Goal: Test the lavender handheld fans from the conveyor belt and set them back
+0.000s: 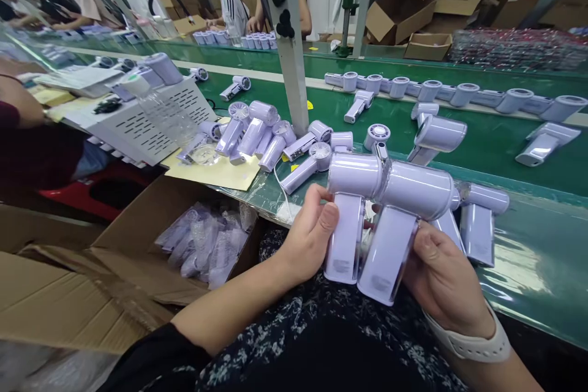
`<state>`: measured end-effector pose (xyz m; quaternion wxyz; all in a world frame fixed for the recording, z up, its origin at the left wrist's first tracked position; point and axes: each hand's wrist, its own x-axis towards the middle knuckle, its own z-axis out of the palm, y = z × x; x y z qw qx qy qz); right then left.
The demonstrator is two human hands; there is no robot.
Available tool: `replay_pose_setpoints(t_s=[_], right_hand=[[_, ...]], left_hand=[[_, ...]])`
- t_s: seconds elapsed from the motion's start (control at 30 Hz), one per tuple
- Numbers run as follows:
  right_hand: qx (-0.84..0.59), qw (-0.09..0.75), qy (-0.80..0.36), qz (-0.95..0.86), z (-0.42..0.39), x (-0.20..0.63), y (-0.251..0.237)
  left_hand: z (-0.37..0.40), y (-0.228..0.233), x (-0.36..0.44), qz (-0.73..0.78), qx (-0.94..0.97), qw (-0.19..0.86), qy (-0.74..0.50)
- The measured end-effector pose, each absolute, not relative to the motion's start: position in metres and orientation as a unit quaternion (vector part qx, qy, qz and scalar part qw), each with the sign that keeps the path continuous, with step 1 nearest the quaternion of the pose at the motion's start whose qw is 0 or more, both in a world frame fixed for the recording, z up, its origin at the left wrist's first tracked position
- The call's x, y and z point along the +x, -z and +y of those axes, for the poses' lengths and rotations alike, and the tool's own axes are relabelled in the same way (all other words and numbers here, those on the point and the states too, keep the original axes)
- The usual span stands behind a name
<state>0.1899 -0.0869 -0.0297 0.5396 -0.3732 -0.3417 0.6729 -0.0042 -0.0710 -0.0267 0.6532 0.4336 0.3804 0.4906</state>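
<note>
Two lilac handheld fans up front, glossy, drum heads on flat-sided handles, small grey print near each foot. Both sit at 4 o'clock from view centre, above the lap, this side of the counter edge. Left hand clamps the left fan by its handle, right hand clamps the right fan the same way. Left handle's long axis runs about 12 to 6, right one leans 1 to 7; feet down, drums lying roughly 9 to 3, overlapping in view. Can't tell the outlet end. Counter edge runs 10 to 4. Tight spots: fan pile at 10, standing fan at 3 just past the right hand, carton at 9. More room at 3, beyond that standing fan, over glossy green surface.
</note>
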Motion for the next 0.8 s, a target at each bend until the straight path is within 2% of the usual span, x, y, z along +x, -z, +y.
replay_pose_setpoints(t_s=[0.1,0.23,0.4,0.6,0.8], right_hand=[[-0.378,0.554,-0.668,-0.323,-0.085,0.188,0.023],[-0.35,0.521,-0.72,-0.296,-0.083,0.179,0.016],[-0.347,0.509,-0.737,-0.278,-0.083,0.174,0.009],[-0.34,0.539,-0.714,-0.29,-0.081,0.186,0.01],[-0.388,0.58,-0.661,-0.277,-0.079,0.198,0.016]], left_hand=[[-0.066,0.025,-0.007,0.32,0.422,0.697,-0.484],[-0.06,0.034,-0.007,0.256,0.394,0.774,-0.425],[-0.062,0.03,-0.01,0.232,0.353,0.81,-0.407],[-0.059,0.021,-0.015,0.226,0.339,0.808,-0.426],[-0.05,0.027,-0.016,0.308,0.396,0.748,-0.434]])
